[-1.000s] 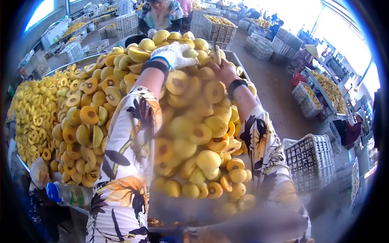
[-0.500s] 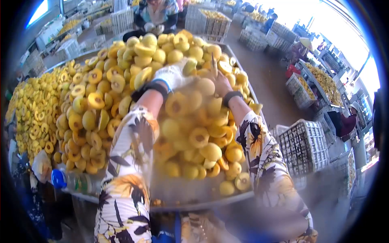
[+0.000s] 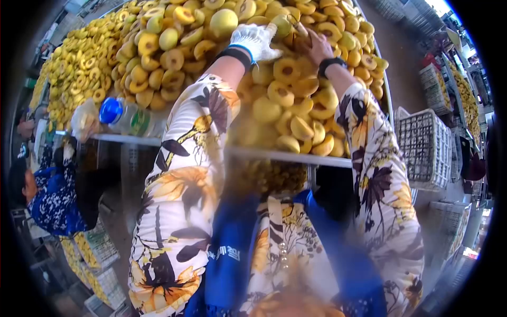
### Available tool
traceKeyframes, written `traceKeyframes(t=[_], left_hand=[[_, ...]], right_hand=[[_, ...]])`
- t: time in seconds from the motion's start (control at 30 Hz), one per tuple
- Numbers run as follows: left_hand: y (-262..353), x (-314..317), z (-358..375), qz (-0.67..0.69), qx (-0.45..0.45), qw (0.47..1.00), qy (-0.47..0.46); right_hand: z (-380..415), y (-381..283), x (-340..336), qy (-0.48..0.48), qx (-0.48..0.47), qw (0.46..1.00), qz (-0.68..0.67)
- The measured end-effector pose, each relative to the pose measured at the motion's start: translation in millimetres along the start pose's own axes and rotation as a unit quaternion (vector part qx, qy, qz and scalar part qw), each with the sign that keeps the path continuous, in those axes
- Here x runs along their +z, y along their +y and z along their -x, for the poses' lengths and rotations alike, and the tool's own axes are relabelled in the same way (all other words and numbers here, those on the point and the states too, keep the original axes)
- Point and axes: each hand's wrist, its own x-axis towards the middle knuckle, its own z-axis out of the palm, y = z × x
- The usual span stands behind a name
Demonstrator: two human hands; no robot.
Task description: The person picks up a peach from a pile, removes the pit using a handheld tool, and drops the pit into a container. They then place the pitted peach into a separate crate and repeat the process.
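Yellow peaches [image 3: 223, 22], many halved with hollow centres, are heaped on a metal table. My left hand [image 3: 253, 42], in a white glove with a dark wristband, is at the heap, its fingers against a greenish-yellow peach [image 3: 281, 25]. Beside it on the right, my bare right hand [image 3: 318, 48] is closed around a small knife [image 3: 300, 28] with a brown handle; its blade is hard to make out. Halved peaches [image 3: 280, 93] lie just below both hands, partly blurred.
A clear bottle with a blue cap [image 3: 111, 110] and a plastic bag [image 3: 85, 120] lie by the table's front edge [image 3: 296, 157]. White plastic crates [image 3: 424, 150] stand on the right. At left, a person in a blue patterned top [image 3: 55, 195] is near more crates.
The view has tipped downward, so the heap and hands appear higher and my torso shows. Both hands stay close together at the heap, with the left hand's thumb now showing apart.
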Motion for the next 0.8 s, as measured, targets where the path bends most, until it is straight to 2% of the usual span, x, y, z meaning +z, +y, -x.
traceKeyframes(t=[0.07, 0.1, 0.17, 0.23, 0.27, 0.3, 0.37, 0.4, 0.43, 0.47, 0.5, 0.57, 0.6, 0.63, 0.7, 0.73, 0.77, 0.8], left_hand=[[5.3, 9.8, 23.1, -0.048, 0.035, 0.998, 0.014], [7.9, 17.6, 37.6, -0.05, 0.046, 0.998, 0.017], [9.9, 28.1, 69.9, -0.048, 0.021, 0.998, 0.032], [11.8, 17.1, 102.1, -0.001, -0.025, 0.998, -0.057], [6.8, 17.5, 117.5, -0.003, -0.021, 0.996, -0.084], [-1.0, 28.8, 134.3, 0.062, -0.044, 0.997, 0.001], [-9.6, 17.2, 170.6, 0.112, -0.03, 0.99, 0.083], [-13.6, 21.7, 181.4, 0.15, -0.052, 0.979, 0.128], [-5.8, 11.1, 199.3, 0.177, -0.103, 0.968, 0.144], [-6.1, 17.3, 209.5, 0.179, -0.109, 0.964, 0.166], [-6.5, 23.8, 220.0, 0.181, -0.115, 0.958, 0.19], [10.4, 26.0, 240.4, 0.17, -0.15, 0.952, 0.205], [23.2, 22.1, 246.4, 0.177, -0.166, 0.954, 0.179], [35.6, 20.1, 246.2, 0.185, -0.182, 0.954, 0.152], [53.5, 37.1, 232.8, 0.168, -0.162, 0.952, 0.196], [73.1, 34.3, 215.1, 0.115, -0.139, 0.963, 0.2], [85.9, 31.6, 199.4, 0.092, -0.15, 0.965, 0.193], [100.2, 27.5, 183.3, 0.059, -0.167, 0.97, 0.167]], right_hand=[[8.7, -7.1, -8.2, -0.017, 0.01, 0.999, 0.039], [17.8, -13.5, -18.7, -0.023, -0.025, 0.999, 0.04], [33.1, -25.1, -29.7, 0.016, -0.034, 0.998, 0.057], [51.0, -34.7, -48.1, 0.057, -0.063, 0.996, 0.041], [60.9, -41.2, -57.4, 0.077, -0.08, 0.993, 0.033], [75.3, -52.3, -66.5, 0.121, -0.078, 0.99, 0.006], [102.2, -74.5, -88.0, 0.117, -0.047, 0.992, -0.017], [122.0, -92.4, -100.1, 0.108, -0.011, 0.993, -0.046], [141.9, -106.2, -109.1, 0.098, 0.028, 0.992, -0.072], [155.7, -102.2, -104.1, 0.138, 0.008, 0.988, -0.063], [173.2, -105.0, -102.2, 0.106, 0.044, 0.987, -0.116], [211.6, -113.9, -94.0, 0.075, 0.118, 0.986, -0.093], [230.6, -119.1, -91.3, 0.038, 0.14, 0.985, -0.088], [251.6, -107.3, -71.2, 0.061, 0.118, 0.97, -0.202], [289.8, -110.1, -56.7, 0.019, 0.189, 0.933, -0.305], [323.0, -103.0, -40.5, 0.067, 0.108, 0.964, -0.235], [335.5, -107.5, -43.4, 0.003, 0.173, 0.958, -0.227], [347.1, -109.2, -39.1, 0.031, 0.141, 0.961, -0.235]])
